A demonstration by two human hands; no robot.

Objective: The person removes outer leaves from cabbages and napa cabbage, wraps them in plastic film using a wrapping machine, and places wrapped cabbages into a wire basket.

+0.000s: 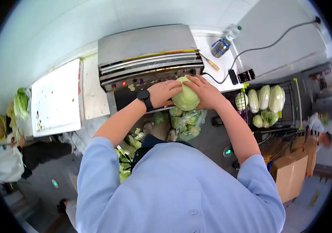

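Observation:
A round pale green cabbage (186,98) is held between my two hands at the front edge of the film wrapping machine (146,44). My left hand (163,94), with a dark watch on its wrist, presses against the cabbage's left side, fingers partly hidden behind it. Across the top and right side lies my right hand (208,92), fingers curved over the leaves. Below the cabbage, near my feet, sits a clear plastic bag of green vegetables (189,123).
A white board (55,99) with scraps lies at left beside leafy greens (21,104). A crate (298,105) holds napa cabbages (276,98) at right. A phone (246,75), bottle (221,47) and wooden-handled tool (213,65) lie beyond. Cardboard boxes (290,176) stand lower right. Other people are at both sides.

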